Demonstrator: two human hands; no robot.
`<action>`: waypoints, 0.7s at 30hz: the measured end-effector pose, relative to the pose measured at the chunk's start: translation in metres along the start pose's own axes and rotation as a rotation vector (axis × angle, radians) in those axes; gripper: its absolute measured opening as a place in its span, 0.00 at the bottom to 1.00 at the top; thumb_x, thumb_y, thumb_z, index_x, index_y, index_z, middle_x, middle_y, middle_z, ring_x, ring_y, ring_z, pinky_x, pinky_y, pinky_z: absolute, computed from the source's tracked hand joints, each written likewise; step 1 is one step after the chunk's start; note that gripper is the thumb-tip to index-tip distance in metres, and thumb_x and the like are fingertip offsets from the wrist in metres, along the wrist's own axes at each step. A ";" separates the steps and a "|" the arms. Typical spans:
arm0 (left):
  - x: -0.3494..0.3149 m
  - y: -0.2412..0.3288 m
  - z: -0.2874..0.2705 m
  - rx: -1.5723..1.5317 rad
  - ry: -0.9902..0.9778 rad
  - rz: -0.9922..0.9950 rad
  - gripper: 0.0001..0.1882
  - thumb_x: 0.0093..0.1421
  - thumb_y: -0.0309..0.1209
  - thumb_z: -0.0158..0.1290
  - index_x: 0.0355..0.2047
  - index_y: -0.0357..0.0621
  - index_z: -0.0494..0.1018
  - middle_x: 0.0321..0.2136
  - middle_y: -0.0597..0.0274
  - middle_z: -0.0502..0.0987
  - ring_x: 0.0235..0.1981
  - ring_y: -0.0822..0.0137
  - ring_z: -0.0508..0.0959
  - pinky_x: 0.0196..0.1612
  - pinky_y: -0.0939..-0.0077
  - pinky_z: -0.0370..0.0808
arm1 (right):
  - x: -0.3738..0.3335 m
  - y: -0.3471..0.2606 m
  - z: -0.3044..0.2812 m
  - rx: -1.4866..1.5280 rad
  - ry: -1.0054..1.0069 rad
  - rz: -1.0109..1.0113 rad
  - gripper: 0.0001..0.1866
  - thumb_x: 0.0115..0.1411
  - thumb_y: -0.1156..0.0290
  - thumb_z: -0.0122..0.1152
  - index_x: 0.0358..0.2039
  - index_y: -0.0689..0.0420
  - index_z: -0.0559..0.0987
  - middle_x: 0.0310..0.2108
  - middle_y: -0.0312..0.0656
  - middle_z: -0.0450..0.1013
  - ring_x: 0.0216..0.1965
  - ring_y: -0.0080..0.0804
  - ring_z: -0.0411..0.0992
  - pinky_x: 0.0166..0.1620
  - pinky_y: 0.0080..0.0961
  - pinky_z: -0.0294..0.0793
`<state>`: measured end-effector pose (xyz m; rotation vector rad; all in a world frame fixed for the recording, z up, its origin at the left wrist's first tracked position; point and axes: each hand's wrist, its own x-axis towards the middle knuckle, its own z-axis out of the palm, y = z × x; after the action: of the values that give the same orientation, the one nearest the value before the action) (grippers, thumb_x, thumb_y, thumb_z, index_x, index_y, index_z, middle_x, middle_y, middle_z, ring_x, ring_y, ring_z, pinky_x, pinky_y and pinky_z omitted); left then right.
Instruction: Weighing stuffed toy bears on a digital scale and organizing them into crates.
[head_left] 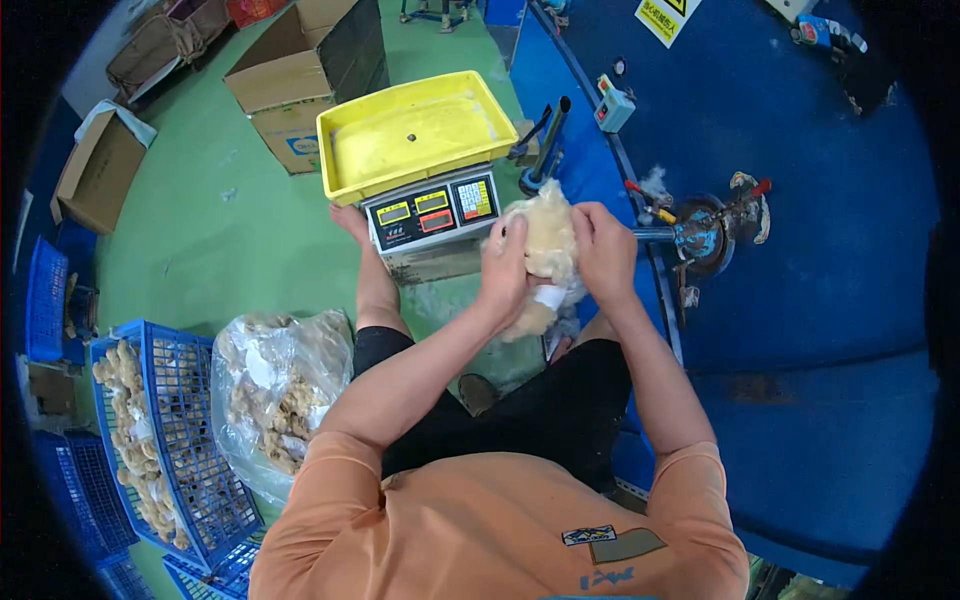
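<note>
A cream, fluffy plush toy piece (549, 232) is held up between my two hands, in front of the blue machine. On its left side my left hand (505, 268) is closed, thumb up along the plush. My right hand (604, 250) pinches its right edge, fingers curled in. A white patch, perhaps a label, shows on the lower part of the piece. Below it hangs more tan plush and some clear plastic, partly hidden by my left hand. To the right, close to my right hand, a metal nozzle pipe (655, 234) sticks out from the machine.
A digital scale (430, 215) bears a shallow yellow tray (350, 165) ahead. Blue crates (185, 400) of tan plush pieces and a clear plastic bag (275, 375) of more stand at left. Cardboard boxes (280, 100) sit farther off. The blue machine (800, 300) fills the right.
</note>
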<state>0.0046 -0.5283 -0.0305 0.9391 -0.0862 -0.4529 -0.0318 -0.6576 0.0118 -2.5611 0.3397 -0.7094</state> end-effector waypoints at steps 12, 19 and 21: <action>-0.014 0.003 0.004 -0.096 -0.046 0.059 0.22 0.74 0.43 0.38 0.62 0.44 0.56 0.47 0.51 0.73 0.38 0.61 0.81 0.38 0.68 0.82 | 0.007 0.009 0.003 -0.240 0.035 -0.102 0.13 0.67 0.60 0.51 0.32 0.54 0.76 0.23 0.46 0.78 0.22 0.54 0.74 0.27 0.47 0.69; -0.011 -0.013 0.010 -0.131 -0.110 0.005 0.24 0.73 0.45 0.40 0.59 0.39 0.61 0.44 0.50 0.76 0.36 0.63 0.82 0.33 0.73 0.82 | 0.007 0.025 -0.003 -0.240 0.072 0.006 0.15 0.67 0.56 0.51 0.30 0.53 0.76 0.24 0.47 0.78 0.23 0.55 0.74 0.28 0.48 0.69; -0.014 -0.010 0.007 -0.225 -0.119 -0.056 0.24 0.73 0.44 0.42 0.57 0.36 0.64 0.42 0.49 0.77 0.36 0.63 0.82 0.31 0.76 0.81 | 0.006 0.017 0.003 -0.223 0.050 -0.011 0.16 0.67 0.55 0.51 0.30 0.53 0.76 0.24 0.47 0.78 0.23 0.56 0.74 0.28 0.48 0.70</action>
<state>-0.0135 -0.5326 -0.0329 0.6946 -0.1145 -0.5588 -0.0269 -0.6736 0.0042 -2.7596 0.4445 -0.7799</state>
